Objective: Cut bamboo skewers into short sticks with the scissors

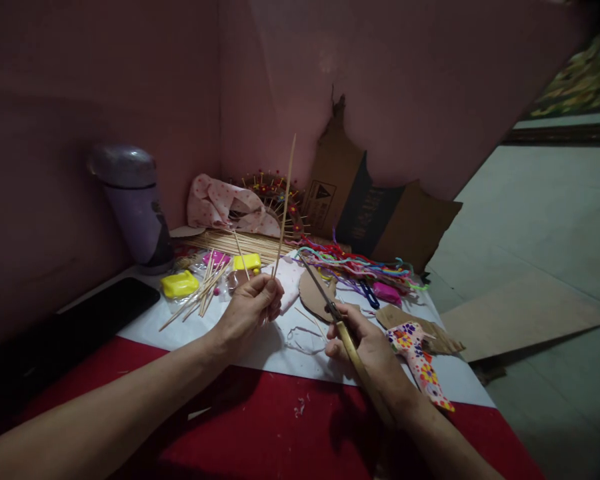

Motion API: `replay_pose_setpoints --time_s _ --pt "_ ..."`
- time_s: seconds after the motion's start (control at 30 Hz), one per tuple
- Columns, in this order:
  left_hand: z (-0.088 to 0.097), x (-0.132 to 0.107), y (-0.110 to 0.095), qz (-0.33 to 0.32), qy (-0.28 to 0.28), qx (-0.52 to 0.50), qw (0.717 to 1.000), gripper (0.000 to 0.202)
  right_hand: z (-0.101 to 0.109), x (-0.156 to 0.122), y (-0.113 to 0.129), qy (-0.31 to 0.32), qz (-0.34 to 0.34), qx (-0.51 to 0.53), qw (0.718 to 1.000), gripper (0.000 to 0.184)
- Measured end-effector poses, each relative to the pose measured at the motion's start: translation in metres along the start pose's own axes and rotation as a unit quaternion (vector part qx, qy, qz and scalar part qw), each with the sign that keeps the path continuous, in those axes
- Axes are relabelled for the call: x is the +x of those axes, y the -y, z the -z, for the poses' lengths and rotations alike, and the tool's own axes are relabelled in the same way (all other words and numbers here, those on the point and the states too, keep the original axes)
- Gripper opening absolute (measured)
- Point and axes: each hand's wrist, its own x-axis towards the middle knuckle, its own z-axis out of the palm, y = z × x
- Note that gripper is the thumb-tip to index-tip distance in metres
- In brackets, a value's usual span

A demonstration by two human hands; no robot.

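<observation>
Bamboo skewer [285, 200] upright over white sheet [275, 353], lower end pinched in closed left hand [250, 307]. Handle of long blade [320, 290] clamped in right hand [367, 350], tip near skewer base. Risks, by judgement: slip of blade toward left fingertips, so close; thin stick splitting or snapping under slanted pressure. Loose sticks [200, 293] just beside left hand.

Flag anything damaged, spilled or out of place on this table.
The cardboard leaning on the wall has a torn, ragged top. Loose sticks lie scattered crisscross beside the neat bundle. Small scraps litter the red cloth.
</observation>
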Motion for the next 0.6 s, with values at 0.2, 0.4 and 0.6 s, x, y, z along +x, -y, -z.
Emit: replay_pose_setpoints --time_s 0.2,0.4,0.6 --pt "0.004 -0.001 0.006 -0.037 -0.012 0.067 0.997 0.031 0.001 0.001 -0.002 -0.004 -0.011 0.030 0.999 0.043" --pt "0.004 -0.010 0.004 -0.058 -0.070 0.155 0.984 0.029 0.002 0.001 -0.004 -0.014 -0.019 0.017 1.000 0.045" --pt "-0.006 -0.022 0.001 -0.084 -0.077 0.223 0.968 0.029 0.003 0.001 -0.002 -0.019 -0.018 0.000 1.000 0.043"
